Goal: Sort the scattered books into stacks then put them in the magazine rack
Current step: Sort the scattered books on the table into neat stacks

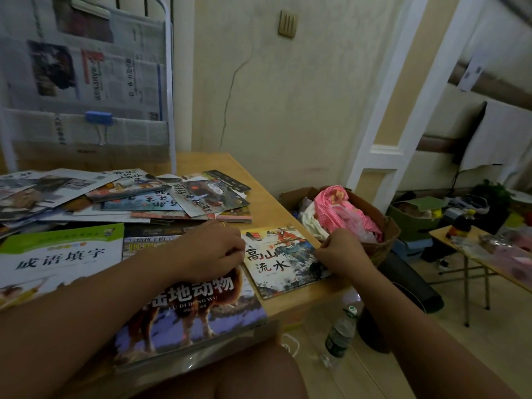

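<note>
Head view: the left hand point(211, 249) and right hand point(342, 251) grip the left and right edges of a thin picture book point(283, 262), fingers closed on it, flat on the desk point(267, 194). Scattered books point(138, 194) lie behind it; the magazine rack point(86, 82) stands beyond them at far left

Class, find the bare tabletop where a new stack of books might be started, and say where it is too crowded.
Bare table runs along the right edge, between the scattered pile and the painted-cover book, and behind the pile toward the magazine rack. Left and centre are crowded with books.
</note>
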